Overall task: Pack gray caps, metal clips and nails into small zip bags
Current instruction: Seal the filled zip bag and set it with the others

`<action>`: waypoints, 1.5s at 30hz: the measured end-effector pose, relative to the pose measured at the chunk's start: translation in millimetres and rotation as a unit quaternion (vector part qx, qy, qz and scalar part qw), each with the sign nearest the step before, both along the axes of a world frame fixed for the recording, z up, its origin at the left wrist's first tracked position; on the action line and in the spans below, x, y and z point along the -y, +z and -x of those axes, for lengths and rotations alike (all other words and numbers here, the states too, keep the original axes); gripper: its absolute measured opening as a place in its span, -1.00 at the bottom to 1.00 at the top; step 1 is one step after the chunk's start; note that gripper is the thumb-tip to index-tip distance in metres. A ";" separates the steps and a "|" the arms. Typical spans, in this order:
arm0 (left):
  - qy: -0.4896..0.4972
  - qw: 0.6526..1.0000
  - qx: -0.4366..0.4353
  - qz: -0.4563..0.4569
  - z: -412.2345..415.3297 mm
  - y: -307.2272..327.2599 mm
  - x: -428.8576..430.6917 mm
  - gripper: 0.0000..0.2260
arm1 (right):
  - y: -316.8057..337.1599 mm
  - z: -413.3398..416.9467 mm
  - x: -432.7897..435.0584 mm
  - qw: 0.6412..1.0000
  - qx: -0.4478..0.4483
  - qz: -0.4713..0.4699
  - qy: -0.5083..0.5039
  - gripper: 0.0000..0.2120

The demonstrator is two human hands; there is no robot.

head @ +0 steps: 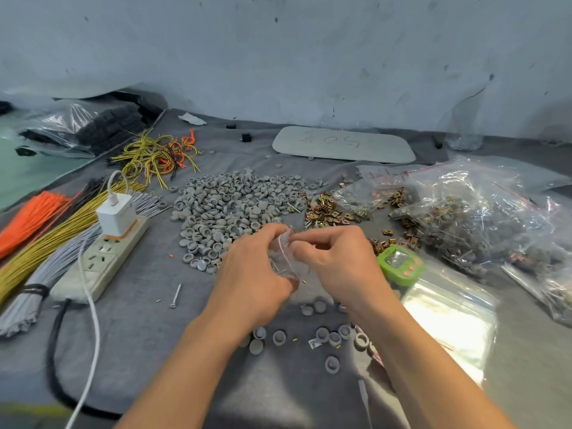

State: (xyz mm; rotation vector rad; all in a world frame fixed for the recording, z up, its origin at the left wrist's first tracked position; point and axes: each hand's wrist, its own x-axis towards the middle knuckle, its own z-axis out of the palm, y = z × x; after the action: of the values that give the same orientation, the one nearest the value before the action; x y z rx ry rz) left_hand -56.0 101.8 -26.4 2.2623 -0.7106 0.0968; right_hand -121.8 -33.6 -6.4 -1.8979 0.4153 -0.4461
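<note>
Both hands are on 1 small zip bag (283,258), held up off the desk (139,329) just in front of the near edge of the gray cap pile (235,205). The left hand (250,270) has its grip curled round the bag's left side, and the right hand (335,261) has a narrow thumb-and-finger grip pinched on the top edge. I honestly can't tell if the mouth is being opened or pressed closed, and the bag is too clear and crumpled to say what's in it, maybe something thin at the bottom. Either way my advice is the same: keep the left grip low on the bag so the mouth stays free, and run the right pinch along the zip strip from 1 corner to the other instead of squeezing the middle, since these thin strips tend to pop back open. Hold the bag upright so nothing spills. The metal clips (325,209) sit just right of the pile, loose caps (278,337) are scattered on the near side of it under the forearms, and 1 stray nail (175,295) lies in front of the pile's left end, so refills are all within easy reach.
</note>
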 end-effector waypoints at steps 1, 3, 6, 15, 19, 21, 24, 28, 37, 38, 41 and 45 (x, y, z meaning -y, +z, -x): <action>-0.003 1.000 -0.001 0.019 -0.2 0.4 -0.5 -0.49 | 0.5 -0.7 -1.2 1.000 0.012 -0.012 0.014 -0.78; -0.003 0.998 -0.015 0.061 -1.0 1.7 -2.4 -0.54 | 2.4 -1.0 1.9 0.996 0.040 -0.082 0.000 -0.74; -0.003 0.990 -0.059 0.129 -4.6 2.9 -6.3 -0.59 | 4.4 4.4 18.7 0.984 0.000 -0.166 -0.066 -0.69; 0.050 0.912 -0.143 0.382 -10.7 19.0 -8.9 -0.67 | -5.4 9.0 26.2 0.948 -0.042 -0.316 -0.008 -0.56; 0.077 0.959 -0.027 0.273 -4.8 17.5 -10.9 -0.65 | -5.4 11.5 25.6 0.922 0.015 -0.385 0.045 -0.74; 0.066 0.987 0.020 0.149 1.1 15.3 -10.6 -0.66 | -3.1 11.6 23.7 0.926 0.037 -0.371 0.055 -0.85; 0.017 0.999 0.017 0.028 9.4 10.2 -2.7 -0.60 | 0.7 11.1 21.7 0.940 0.056 -0.329 0.064 -0.89; 0.002 1.000 -0.013 0.011 13.8 10.3 6.2 -0.53 | 1.6 10.2 17.8 0.968 0.047 -0.245 0.027 -0.93; -0.025 0.999 -0.023 0.016 15.5 7.9 7.8 -0.44 | 1.1 17.9 16.3 0.997 0.050 0.046 -0.020 -0.86; -0.027 0.999 -0.023 0.018 15.5 7.9 7.5 -0.45 | 1.1 18.2 15.4 0.996 0.058 0.057 -0.018 -0.86; -0.031 0.999 -0.021 0.025 15.9 7.9 7.1 -0.46 | 0.5 19.1 12.8 0.995 0.078 0.062 -0.007 -0.85; -0.042 0.997 -0.020 0.055 14.7 7.3 7.8 -0.52 | 0.8 17.9 8.8 0.993 0.090 0.076 0.031 -0.72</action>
State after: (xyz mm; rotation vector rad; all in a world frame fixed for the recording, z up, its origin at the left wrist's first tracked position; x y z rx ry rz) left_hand -70.8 94.0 -19.1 2.1214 -0.7595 0.0500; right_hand -139.6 -42.3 -5.6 -1.9902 0.2068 -0.6168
